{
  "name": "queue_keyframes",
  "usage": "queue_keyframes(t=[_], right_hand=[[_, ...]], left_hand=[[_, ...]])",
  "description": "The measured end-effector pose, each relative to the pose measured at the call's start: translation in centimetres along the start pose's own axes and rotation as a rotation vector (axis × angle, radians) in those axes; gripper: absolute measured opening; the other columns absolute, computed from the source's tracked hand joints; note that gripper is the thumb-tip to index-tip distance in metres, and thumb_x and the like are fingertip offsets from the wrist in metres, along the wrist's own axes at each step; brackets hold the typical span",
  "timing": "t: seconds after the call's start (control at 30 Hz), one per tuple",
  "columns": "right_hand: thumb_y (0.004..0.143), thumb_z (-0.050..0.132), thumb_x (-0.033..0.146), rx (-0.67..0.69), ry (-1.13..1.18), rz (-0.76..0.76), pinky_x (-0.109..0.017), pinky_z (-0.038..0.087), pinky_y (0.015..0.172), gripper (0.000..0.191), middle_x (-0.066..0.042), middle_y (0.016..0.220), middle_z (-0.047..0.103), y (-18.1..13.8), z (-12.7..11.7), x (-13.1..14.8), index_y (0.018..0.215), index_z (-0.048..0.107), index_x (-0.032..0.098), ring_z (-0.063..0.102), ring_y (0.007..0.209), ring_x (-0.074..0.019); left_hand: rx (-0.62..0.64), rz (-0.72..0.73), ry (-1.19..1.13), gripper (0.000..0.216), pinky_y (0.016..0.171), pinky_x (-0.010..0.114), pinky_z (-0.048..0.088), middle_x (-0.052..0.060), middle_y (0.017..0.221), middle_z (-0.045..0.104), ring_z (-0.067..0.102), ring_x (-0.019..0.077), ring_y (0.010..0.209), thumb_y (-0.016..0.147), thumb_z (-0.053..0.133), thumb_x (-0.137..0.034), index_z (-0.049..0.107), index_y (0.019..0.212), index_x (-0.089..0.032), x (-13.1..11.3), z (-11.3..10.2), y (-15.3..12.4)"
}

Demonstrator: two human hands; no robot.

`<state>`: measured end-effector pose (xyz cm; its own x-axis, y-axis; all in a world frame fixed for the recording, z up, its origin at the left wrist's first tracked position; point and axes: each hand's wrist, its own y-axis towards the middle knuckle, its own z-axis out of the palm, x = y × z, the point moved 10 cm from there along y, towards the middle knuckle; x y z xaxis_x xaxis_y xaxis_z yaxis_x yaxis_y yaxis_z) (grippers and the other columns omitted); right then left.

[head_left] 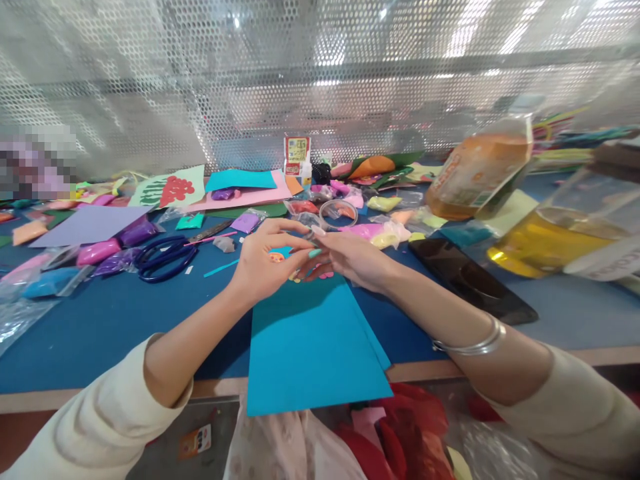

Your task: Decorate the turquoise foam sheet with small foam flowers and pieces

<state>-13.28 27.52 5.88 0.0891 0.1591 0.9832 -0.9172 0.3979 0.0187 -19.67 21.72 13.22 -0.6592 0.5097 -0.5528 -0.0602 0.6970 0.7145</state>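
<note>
Over the top of a bright blue card [315, 347], my left hand [267, 260] and my right hand [357, 259] meet with their fingertips pinched close together. Whatever lies between the fingertips is too small or hidden to name. A teal spot shows at my left thumb tip. Under the hands, small orange, yellow and pink shapes sit on the card, partly covered by my fingers. The card hangs over the table's front edge, and a second blue sheet [373, 337] shows beneath its right side.
Blue-handled scissors [165, 259] lie left of my hands. A dark phone [470, 279] is on the right, near a tilted bottle of orange drink [483, 170] and a container of yellow liquid [555, 237]. Behind are a tape roll [339, 215], clay packets and a lilac sheet [90, 225].
</note>
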Motion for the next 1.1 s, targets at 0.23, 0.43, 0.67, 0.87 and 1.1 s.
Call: queue_keyframes(t=[0.23,0.43,0.67,0.87,1.1], right_hand=[[0.077,0.062,0.046,-0.062,-0.083,0.029,-0.027,0.050,0.062,0.034,-0.008,0.079,0.070,-0.1,-0.6,-0.2,0.084,0.063,0.013,0.067,0.067,-0.0171],[0.071,0.068,0.045,0.016,-0.238,0.022,-0.026,0.052,0.063,0.035,-0.006,0.075,0.069,-0.4,0.8,0.6,0.079,0.065,0.011,0.065,0.062,-0.0132],[0.066,0.070,0.047,-0.157,-0.407,0.007,-0.021,0.047,0.050,0.036,-0.003,0.060,0.065,-0.3,-1.2,0.7,0.069,0.065,0.012,0.061,0.053,-0.0101],[0.072,0.066,0.043,-0.219,-0.393,-0.027,-0.021,0.046,0.048,0.030,-0.004,0.064,0.066,-0.2,-2.1,0.6,0.068,0.063,0.013,0.062,0.056,-0.0112],[0.071,0.067,0.036,-0.217,-0.221,-0.075,-0.024,0.048,0.054,0.025,-0.003,0.062,0.065,-0.6,-1.9,1.7,0.066,0.063,0.013,0.061,0.054,-0.0116]], left_hand=[[-0.089,-0.205,-0.179,0.012,0.068,0.029,0.050,0.005,0.077,0.070,0.063,0.0166,0.072,0.074,0.065,-0.028,0.069,0.074,-0.017,2.2,-1.2,-0.1],[0.151,-0.318,-0.134,0.027,0.057,0.024,0.047,0.004,0.078,0.069,0.060,0.0139,0.066,0.078,0.059,-0.041,0.070,0.075,-0.017,3.2,1.2,-0.1],[0.212,-0.230,0.022,0.017,0.061,0.024,0.048,0.003,0.076,0.071,0.063,0.0154,0.068,0.077,0.061,-0.031,0.070,0.074,-0.017,2.3,1.1,0.3],[0.184,-0.073,0.274,0.016,0.061,0.023,0.045,0.004,0.076,0.071,0.063,0.0144,0.067,0.080,0.058,-0.028,0.069,0.077,-0.016,1.7,0.4,0.6],[0.049,-0.054,0.304,0.016,0.054,0.023,0.042,0.003,0.071,0.068,0.056,0.0117,0.056,0.078,0.059,-0.029,0.065,0.072,-0.016,2.2,-1.2,0.9]])
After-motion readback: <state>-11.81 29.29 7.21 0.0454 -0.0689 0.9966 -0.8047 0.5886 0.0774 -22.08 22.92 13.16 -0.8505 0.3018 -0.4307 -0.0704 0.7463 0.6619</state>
